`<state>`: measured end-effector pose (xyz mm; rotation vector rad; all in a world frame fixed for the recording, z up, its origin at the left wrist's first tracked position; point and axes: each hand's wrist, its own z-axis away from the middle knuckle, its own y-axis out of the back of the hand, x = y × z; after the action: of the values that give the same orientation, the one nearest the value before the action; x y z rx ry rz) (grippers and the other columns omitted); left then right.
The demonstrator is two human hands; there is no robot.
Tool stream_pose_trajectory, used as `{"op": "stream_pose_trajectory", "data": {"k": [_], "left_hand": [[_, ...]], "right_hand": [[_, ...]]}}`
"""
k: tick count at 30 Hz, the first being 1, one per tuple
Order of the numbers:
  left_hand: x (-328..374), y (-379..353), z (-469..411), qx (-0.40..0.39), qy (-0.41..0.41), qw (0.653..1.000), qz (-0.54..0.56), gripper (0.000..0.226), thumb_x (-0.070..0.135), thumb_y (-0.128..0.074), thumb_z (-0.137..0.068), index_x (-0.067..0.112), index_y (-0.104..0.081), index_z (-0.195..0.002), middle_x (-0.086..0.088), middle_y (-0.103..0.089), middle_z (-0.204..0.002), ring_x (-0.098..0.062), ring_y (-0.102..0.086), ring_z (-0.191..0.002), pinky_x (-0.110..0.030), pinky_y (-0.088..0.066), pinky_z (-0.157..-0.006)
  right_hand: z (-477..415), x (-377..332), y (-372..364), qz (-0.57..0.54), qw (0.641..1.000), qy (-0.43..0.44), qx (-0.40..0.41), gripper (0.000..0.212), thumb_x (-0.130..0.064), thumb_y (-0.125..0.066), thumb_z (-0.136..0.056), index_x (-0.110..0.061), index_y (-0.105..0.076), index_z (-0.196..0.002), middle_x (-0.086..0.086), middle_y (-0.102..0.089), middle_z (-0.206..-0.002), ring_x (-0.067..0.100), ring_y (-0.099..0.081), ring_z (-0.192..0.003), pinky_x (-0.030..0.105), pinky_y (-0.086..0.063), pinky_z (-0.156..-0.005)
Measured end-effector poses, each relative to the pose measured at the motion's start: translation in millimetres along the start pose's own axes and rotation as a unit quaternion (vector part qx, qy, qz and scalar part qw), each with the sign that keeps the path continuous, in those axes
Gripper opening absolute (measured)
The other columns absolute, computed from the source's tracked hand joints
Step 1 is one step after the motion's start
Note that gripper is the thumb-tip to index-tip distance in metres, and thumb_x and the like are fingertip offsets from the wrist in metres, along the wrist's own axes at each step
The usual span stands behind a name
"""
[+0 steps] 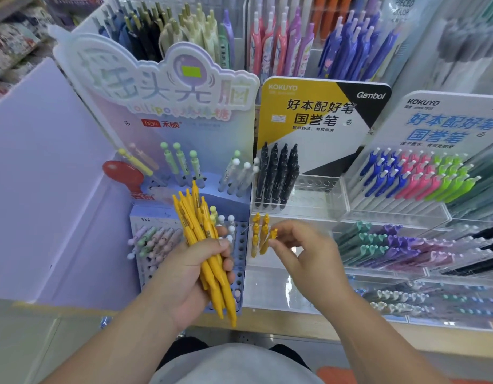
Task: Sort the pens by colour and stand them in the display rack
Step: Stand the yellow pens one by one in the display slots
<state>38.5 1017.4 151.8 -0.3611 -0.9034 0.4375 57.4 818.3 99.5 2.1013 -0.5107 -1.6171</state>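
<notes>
In the head view, the left hand (189,275) is at the lower centre of the frame. Its fingers are curled round a bundle of yellow pens (194,217), with the clips up and the tips down. I think it keeps them as a stock, so that the other hand can take one after another. The right hand (309,250), just right of centre, seems to pinch the top of one pen (267,243) between thumb and forefinger, and its other fingers are loosely curled. This pen stands in the clear rack (284,286), just beside a few standing pens (255,231) of the same yellow, so the colour stays in one group. Probably the pen is being seated in its hole. Most of this rack is not filled. Above it, an upper rack (320,189) holds black pens (278,176) at its left end, with free holes to the right. On the left, the blue rack (241,245) carries pastel pens (153,239) with round heads. At the right of the frame, the sorted pens (417,176) stand in blue, pink and green columns.
</notes>
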Motion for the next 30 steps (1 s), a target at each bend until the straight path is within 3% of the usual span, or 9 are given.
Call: {"op": "stream_pose_trajectory", "data": {"k": [5, 11, 17, 20, 23, 27, 30], "left_hand": [[0.5, 5.5, 1.3, -0.011, -0.003, 1.000, -0.005, 0.042, -0.002, -0.072, -0.066, 0.008, -0.064, -0.105, -0.007, -0.058, -0.067, -0.018, -0.056, -0.053, -0.034, -0.051, -0.049], [1.9, 5.2, 5.5, -0.042, -0.013, 0.999, -0.011, 0.033, 0.006, -0.067, -0.068, 0.008, -0.065, -0.100, -0.009, -0.056, -0.068, -0.020, -0.055, -0.053, -0.034, -0.050, -0.049], [2.4, 4.5, 5.7, -0.041, -0.010, 0.999, -0.030, 0.039, 0.006, -0.067, -0.068, 0.005, -0.063, -0.106, -0.010, -0.056, -0.069, -0.021, -0.055, -0.054, -0.034, -0.050, -0.050], [1.5, 5.1, 5.3, -0.035, -0.009, 0.999, -0.035, 0.039, 0.006, -0.068, -0.067, 0.005, -0.064, -0.106, -0.010, -0.057, -0.069, -0.021, -0.055, -0.053, -0.034, -0.051, -0.050], [0.6, 5.3, 5.4, -0.029, -0.010, 0.999, -0.040, 0.038, 0.007, -0.068, -0.067, 0.006, -0.065, -0.105, -0.010, -0.057, -0.068, -0.020, -0.056, -0.053, -0.034, -0.051, -0.049], [-0.7, 4.8, 5.9, -0.029, -0.012, 0.998, -0.046, 0.036, 0.007, -0.068, -0.067, 0.007, -0.066, -0.103, -0.010, -0.058, -0.069, -0.021, -0.056, -0.053, -0.034, -0.052, -0.051], [-1.2, 3.1, 6.6, -0.028, -0.012, 0.998, -0.049, 0.034, 0.007, -0.069, -0.067, 0.007, -0.067, -0.101, -0.011, -0.058, -0.069, -0.021, -0.056, -0.053, -0.035, -0.051, -0.051]], "right_hand": [[3.1, 11.6, -16.2, 0.049, 0.999, 0.022, -0.003, 0.017, -0.014, -0.077, -0.082, -0.018, -0.070, -0.097, -0.010, -0.064, -0.088, 0.005, -0.061, -0.075, 0.028, -0.055, -0.070], [0.6, 12.6, -22.0, 0.062, 0.998, 0.017, -0.008, 0.016, -0.016, -0.077, -0.083, -0.020, -0.067, -0.095, -0.011, -0.062, -0.085, 0.008, -0.060, -0.072, 0.031, -0.055, -0.068], [-3.0, 9.9, -13.9, -0.015, 0.999, -0.037, 0.016, 0.014, -0.018, -0.066, -0.093, -0.024, -0.068, -0.105, -0.013, -0.066, -0.086, 0.008, -0.063, -0.077, 0.029, -0.054, -0.069], [-19.0, 10.9, -3.4, 0.040, 0.998, 0.011, -0.049, 0.027, -0.014, -0.062, -0.094, -0.028, -0.067, -0.117, -0.015, -0.063, -0.087, 0.002, -0.057, -0.071, 0.018, -0.047, -0.067], [-32.9, 11.4, 4.1, 0.102, 0.985, 0.031, -0.132, 0.030, -0.016, -0.065, -0.093, -0.030, -0.068, -0.119, -0.014, -0.063, -0.087, 0.003, -0.055, -0.070, 0.023, -0.049, -0.070], [-37.5, 10.2, 4.3, 0.118, 0.982, 0.030, -0.144, 0.027, -0.016, -0.067, -0.091, -0.026, -0.070, -0.116, -0.005, -0.071, -0.094, 0.012, -0.060, -0.077, 0.031, -0.053, -0.074], [-36.3, 9.7, 3.1, 0.121, 0.982, 0.031, -0.144, 0.026, -0.016, -0.066, -0.092, -0.025, -0.069, -0.116, -0.010, -0.066, -0.090, 0.010, -0.058, -0.076, 0.029, -0.051, -0.073]]}}
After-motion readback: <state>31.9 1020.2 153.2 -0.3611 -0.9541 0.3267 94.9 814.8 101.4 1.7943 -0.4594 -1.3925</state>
